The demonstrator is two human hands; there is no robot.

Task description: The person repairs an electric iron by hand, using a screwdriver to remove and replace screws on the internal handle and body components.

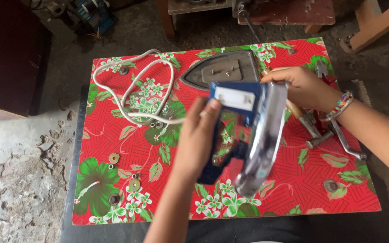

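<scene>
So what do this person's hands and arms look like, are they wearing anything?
Both arms are bare, with no sleeves or gloves in view. The right hand has a beaded bracelet of many colours round the wrist. The left hand wears nothing, and no rings or watch can be seen.

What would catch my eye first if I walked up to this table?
Probably the red flowered tablecloth covering the whole table. At its centre, the left hand and right hand hold a blue and chrome iron body tilted up on edge. Behind it lies a grey soleplate, with a white cord looping to the left.
</scene>
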